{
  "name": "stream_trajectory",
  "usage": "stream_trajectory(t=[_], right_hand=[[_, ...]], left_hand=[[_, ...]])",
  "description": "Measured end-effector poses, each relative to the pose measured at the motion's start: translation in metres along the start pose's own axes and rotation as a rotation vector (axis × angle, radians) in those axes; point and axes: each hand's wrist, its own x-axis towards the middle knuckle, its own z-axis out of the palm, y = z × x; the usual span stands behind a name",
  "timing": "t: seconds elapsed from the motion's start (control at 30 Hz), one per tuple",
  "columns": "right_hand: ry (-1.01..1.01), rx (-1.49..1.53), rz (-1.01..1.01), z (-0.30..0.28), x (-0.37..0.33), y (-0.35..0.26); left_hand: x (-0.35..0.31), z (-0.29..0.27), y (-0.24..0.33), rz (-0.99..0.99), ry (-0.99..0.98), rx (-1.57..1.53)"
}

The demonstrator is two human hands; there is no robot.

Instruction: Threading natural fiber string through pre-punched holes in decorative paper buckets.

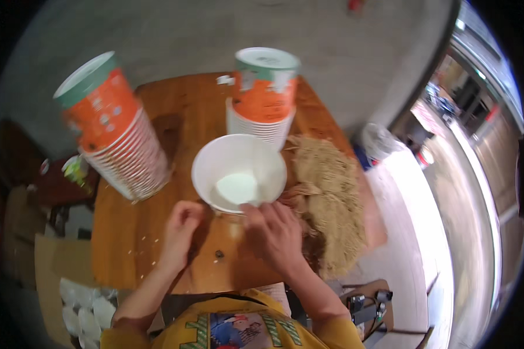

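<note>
A white paper tub stands mouth-up in front of me on the wooden table, its inside showing. At its near right rim is my right hand, with the thumb and fingers closed on the edge. My left hand is just off the tub's near left side. Its fingers are curled together, and whatever they hold, if anything, is hidden. Behind the tub rises a stack of orange and green paper tubs, the top one upside down. A taller, similar stack leans at the left.
A tan shaggy cloth lies along the right side of the wooden table. White scraps dot the tabletop. At the lower left is a cardboard box with white pieces inside. A stool holding dark items stands at the lower right.
</note>
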Motion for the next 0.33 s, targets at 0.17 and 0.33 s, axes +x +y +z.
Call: stream_trajectory(t=[0.17, 0.33], right_hand=[[-0.012, 0.297, 0.283, -0.015, 0.037, 0.006], [-0.224, 1.245, 0.788, -0.049, 0.073, 0.028]], left_hand=[[0.012, -0.039, -0.007, 0.421, -0.052, 0.764], [0.030, -0.072, 0.004, 0.418, -0.214, 1.213]])
